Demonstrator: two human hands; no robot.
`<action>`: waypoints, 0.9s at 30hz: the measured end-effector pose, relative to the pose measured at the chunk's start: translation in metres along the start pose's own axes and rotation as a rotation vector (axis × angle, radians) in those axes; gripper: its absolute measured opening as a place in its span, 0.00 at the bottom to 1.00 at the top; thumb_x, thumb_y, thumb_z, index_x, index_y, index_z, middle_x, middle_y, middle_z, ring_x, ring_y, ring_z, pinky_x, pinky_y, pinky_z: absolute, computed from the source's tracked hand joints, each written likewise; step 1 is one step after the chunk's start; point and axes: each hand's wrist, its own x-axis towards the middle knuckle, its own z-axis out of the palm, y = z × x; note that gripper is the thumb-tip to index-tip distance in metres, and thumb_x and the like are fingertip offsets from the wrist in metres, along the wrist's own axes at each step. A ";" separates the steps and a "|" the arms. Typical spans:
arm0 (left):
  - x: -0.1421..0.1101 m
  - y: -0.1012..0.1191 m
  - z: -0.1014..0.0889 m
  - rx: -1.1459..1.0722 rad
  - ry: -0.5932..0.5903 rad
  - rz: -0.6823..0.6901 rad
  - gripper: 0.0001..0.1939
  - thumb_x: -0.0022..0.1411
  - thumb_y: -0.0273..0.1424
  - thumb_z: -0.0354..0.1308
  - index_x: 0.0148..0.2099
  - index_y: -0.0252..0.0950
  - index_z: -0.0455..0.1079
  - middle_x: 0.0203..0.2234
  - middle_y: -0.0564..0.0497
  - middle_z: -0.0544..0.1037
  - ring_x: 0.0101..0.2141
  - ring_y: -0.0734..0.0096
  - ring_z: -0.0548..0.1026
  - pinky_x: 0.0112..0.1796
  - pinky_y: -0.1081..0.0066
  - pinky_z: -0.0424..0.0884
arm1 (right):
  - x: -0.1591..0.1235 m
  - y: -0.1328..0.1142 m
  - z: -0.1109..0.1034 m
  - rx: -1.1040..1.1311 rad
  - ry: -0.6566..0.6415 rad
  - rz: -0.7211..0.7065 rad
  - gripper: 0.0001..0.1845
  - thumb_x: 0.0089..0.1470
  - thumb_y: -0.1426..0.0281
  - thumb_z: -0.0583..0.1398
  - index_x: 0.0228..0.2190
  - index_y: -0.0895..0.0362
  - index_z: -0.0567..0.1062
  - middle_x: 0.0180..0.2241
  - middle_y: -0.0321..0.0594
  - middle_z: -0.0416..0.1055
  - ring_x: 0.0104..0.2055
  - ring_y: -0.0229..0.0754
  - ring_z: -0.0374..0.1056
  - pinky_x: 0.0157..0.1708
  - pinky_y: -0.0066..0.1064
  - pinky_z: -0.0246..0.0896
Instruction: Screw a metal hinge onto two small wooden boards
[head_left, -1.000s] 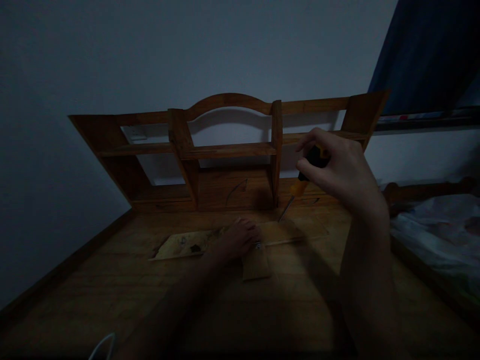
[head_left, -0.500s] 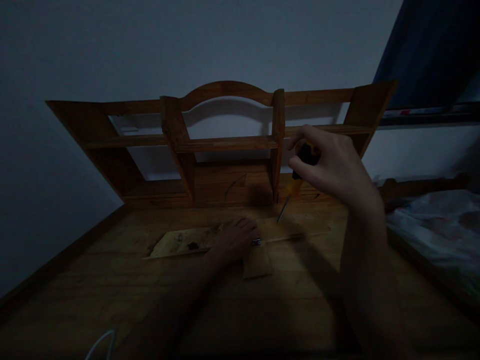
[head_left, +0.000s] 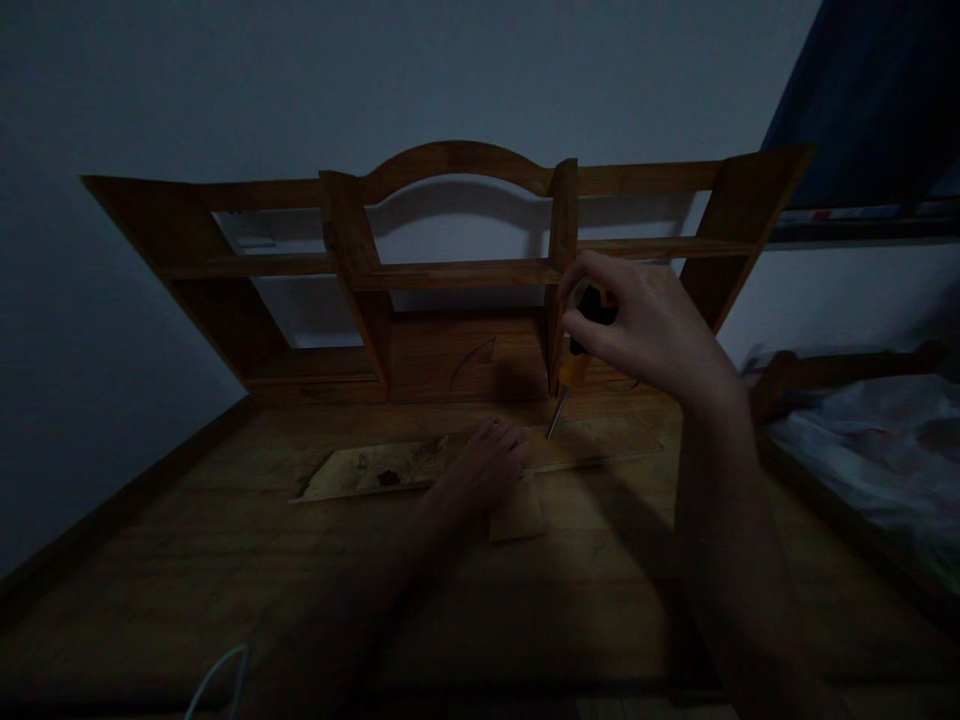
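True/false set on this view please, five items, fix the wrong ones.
1. The right hand grips a screwdriver with a black and yellow handle. True.
2. The screwdriver's shaft points up. False: it slants down toward the wooden surface.
3. The left hand is higher in view than the right hand. False: the left hand is lower, down by the flat tan piece.
4. The shelf unit stands beyond both hands. True.
5. The white cable shows at the upper right. False: the white cable is at the lower left.
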 end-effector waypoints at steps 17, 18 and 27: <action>-0.013 -0.016 0.005 -0.397 0.134 -0.032 0.09 0.69 0.32 0.51 0.45 0.40 0.72 0.39 0.49 0.73 0.45 0.63 0.68 0.56 0.57 0.58 | 0.001 0.000 0.004 0.005 -0.015 -0.017 0.09 0.52 0.72 0.58 0.37 0.55 0.74 0.33 0.41 0.73 0.34 0.46 0.67 0.36 0.36 0.57; -0.014 -0.017 0.006 -0.409 0.134 -0.017 0.10 0.69 0.31 0.50 0.46 0.40 0.72 0.39 0.49 0.74 0.46 0.63 0.68 0.58 0.56 0.57 | 0.001 0.001 0.004 0.008 -0.016 -0.015 0.09 0.52 0.72 0.58 0.37 0.55 0.74 0.34 0.41 0.73 0.35 0.47 0.68 0.36 0.36 0.58; -0.011 -0.017 0.012 -0.318 0.131 -0.047 0.10 0.69 0.28 0.49 0.43 0.40 0.73 0.38 0.51 0.75 0.46 0.65 0.69 0.62 0.53 0.51 | 0.000 -0.001 0.002 0.018 -0.007 -0.029 0.09 0.53 0.71 0.58 0.38 0.54 0.74 0.35 0.41 0.74 0.36 0.48 0.68 0.37 0.37 0.58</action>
